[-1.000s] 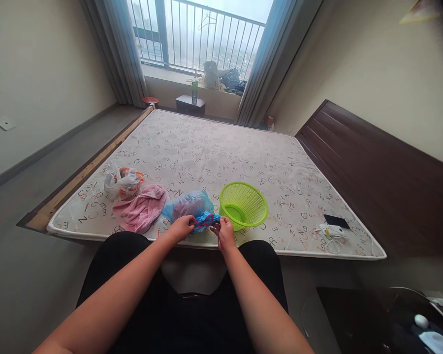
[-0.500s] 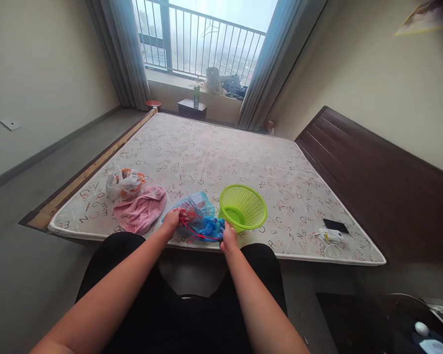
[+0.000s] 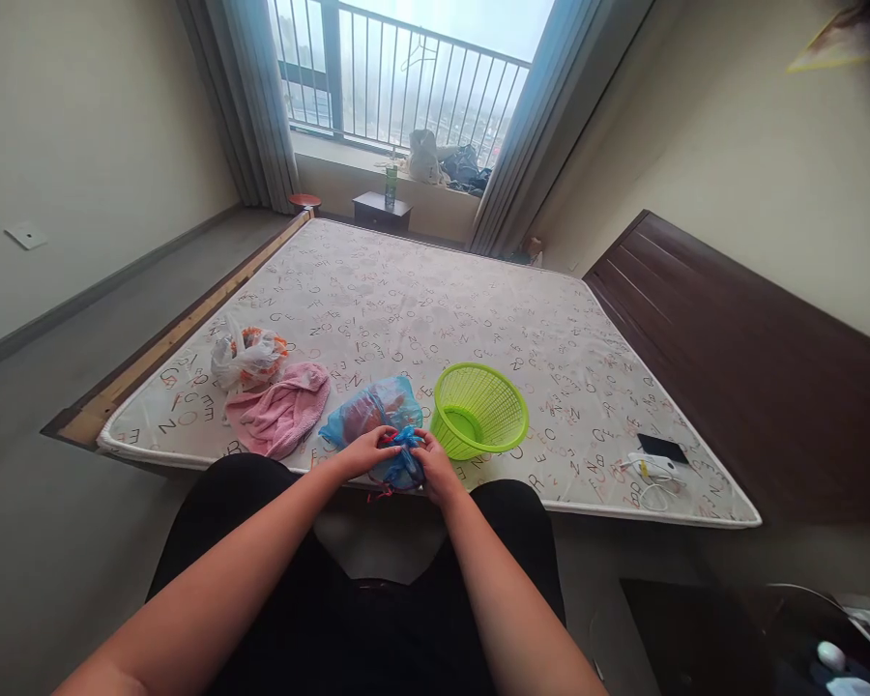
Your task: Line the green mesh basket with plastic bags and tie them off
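Note:
A translucent blue plastic bag [image 3: 377,410] with something reddish inside lies at the near edge of the mattress. My left hand [image 3: 371,449] grips the bag's gathered neck from the left, by a bit of its red drawstring. From the right, my right hand [image 3: 436,468] holds the same bunched neck, the two hands' fingertips close together. A light green plastic basket [image 3: 478,406] stands just to the right of my right hand, and its inside shows no contents. To the left of the bag lies a crumpled pink towel [image 3: 281,408].
A white plastic bag [image 3: 246,356] with orange things in it sits behind the towel on the letter-print mattress [image 3: 435,309]. At the right lie a black phone-like slab [image 3: 661,448] and a white charger with its cable [image 3: 654,468]. A dark headboard [image 3: 754,338] rises at the right.
My hands have come together at the bag's neck. The red drawstring loops, stretched between them before, now hang mostly below and behind the fingers.

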Motion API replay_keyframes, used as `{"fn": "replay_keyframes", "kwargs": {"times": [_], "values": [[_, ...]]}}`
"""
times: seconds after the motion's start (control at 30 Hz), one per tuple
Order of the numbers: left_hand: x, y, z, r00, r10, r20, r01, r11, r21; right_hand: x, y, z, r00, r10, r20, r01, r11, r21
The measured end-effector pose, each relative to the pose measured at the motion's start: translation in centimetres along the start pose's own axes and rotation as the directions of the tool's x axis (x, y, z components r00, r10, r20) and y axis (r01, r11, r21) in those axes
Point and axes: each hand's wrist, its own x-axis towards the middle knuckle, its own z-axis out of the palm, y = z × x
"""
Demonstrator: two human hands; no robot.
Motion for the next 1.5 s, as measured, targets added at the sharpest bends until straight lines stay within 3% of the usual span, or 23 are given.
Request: {"fn": "replay_keyframes", "kwargs": {"times": [0.17, 0.23, 0.3, 0.4, 0.47, 0.73, 0.8, 0.93, 1.03, 1.13, 1.3, 1.4, 1.5], "values": [[0.2, -0.7, -0.1, 0.999, 0.029, 0.019, -0.03, 0.994, 0.103, 0.0, -0.4, 0.0, 1.0, 0.008, -0.005, -0.008, 0.998, 0.059], [0.4, -0.6, -0.5, 0.998, 0.015, -0.054, -0.007, 0.987, 0.159, 0.2, -0.2, -0.1, 1.0, -0.008, -0.023, 0.009, 0.998, 0.057], [0.6, -0.3, -1.0, 0.98, -0.004, -0.201, 0.045, 0.978, 0.205, 0.5, 0.3, -0.3, 0.998, -0.024, -0.062, 0.027, 0.998, 0.051], [0.7, 0.1, -2.0, 0.904, -0.053, -0.425, 0.156, 0.965, 0.211, 1.1, 0.9, -0.8, 0.989, -0.048, -0.137, 0.051, 0.998, 0.022], [0.8, 0.2, -2.5, 0.853, -0.079, -0.516, 0.197, 0.964, 0.179, 1.4, 1.1, -1.1, 0.983, -0.078, -0.164, 0.076, 0.997, -0.016], [1.2, -0.4, -2.7, 0.694, -0.099, -0.713, 0.232, 0.968, 0.091, 1.4, 1.0, -1.1, 0.976, -0.164, -0.144, 0.134, 0.971, -0.198], [1.1, -0.2, -2.7, 0.674, -0.112, -0.73, 0.224, 0.973, 0.058, 1.2, 0.8, -1.0, 0.975, -0.174, -0.138, 0.14, 0.965, -0.223], [1.0, 0.2, -2.7, 0.722, -0.229, -0.653, 0.245, 0.967, -0.068, 0.8, 0.5, -0.8, 0.975, -0.183, -0.129, 0.152, 0.964, -0.219], [1.1, 0.1, -2.5, 0.743, -0.292, -0.603, 0.328, 0.943, -0.052, 0.6, 0.5, -0.8, 0.974, -0.185, -0.129, 0.154, 0.965, -0.213], [1.2, -0.3, -2.1, 0.75, -0.241, -0.616, 0.329, 0.944, 0.032, 0.7, 0.5, -0.9, 0.98, -0.174, -0.098, 0.152, 0.968, -0.2], [0.9, -0.3, -1.7, 0.908, -0.039, -0.417, 0.121, 0.978, 0.172, 0.5, 0.2, -0.6, 0.982, -0.186, -0.027, 0.171, 0.944, -0.281], [0.6, 0.0, -1.7, 0.931, 0.005, -0.365, 0.092, 0.964, 0.248, -0.2, -0.1, -0.3, 0.971, -0.238, -0.004, 0.211, 0.869, -0.447], [0.5, 0.5, -1.9, 0.921, -0.017, -0.39, 0.129, 0.956, 0.264, -1.3, -0.5, 0.2, 0.923, -0.383, 0.036, 0.318, 0.707, -0.631]]}}
